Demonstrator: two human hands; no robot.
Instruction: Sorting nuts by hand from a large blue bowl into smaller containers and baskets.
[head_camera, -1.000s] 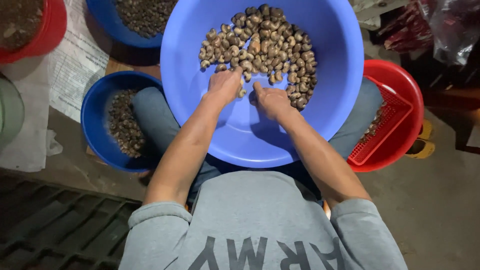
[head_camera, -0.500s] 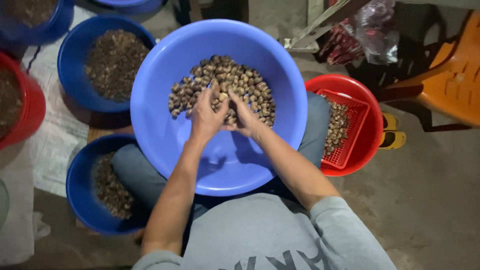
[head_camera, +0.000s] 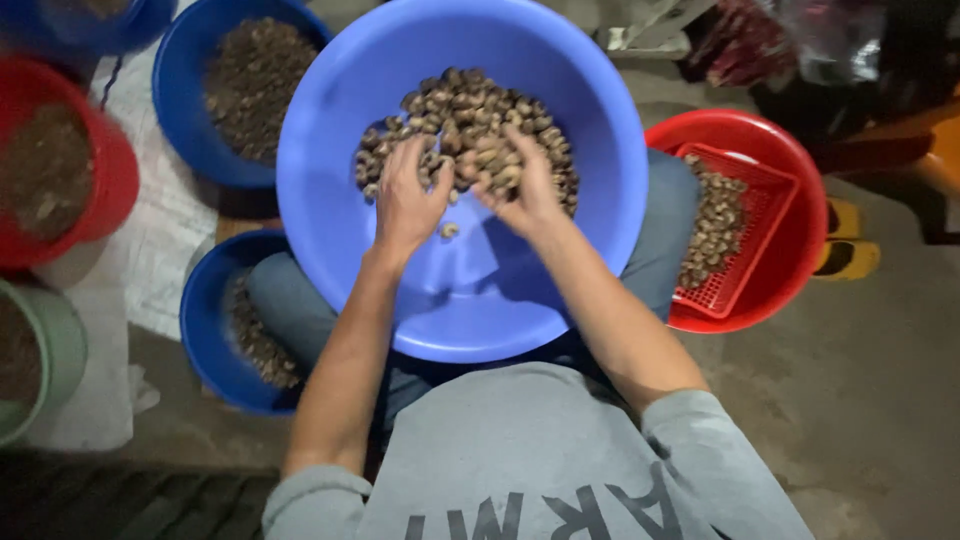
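Note:
A large light-blue basin rests on my lap and holds a pile of pale brown nuts in its far half. Both my hands lie on the near edge of that pile. My left hand has its fingers spread over the nuts. My right hand lies flat beside it, fingers apart on the nuts. One loose nut sits on the basin floor between my hands. My grey sleeves fill the bottom of the view.
Right of my knee stands a red basin with a red mesh basket of nuts. To the left are two dark-blue basins with dark bits, a red bucket and a green bucket. Yellow sandals lie far right.
Half a second ago my hands were pinched together over one spot of the pile; now they lie apart with fingers spread on the nuts. The view has shifted slightly.

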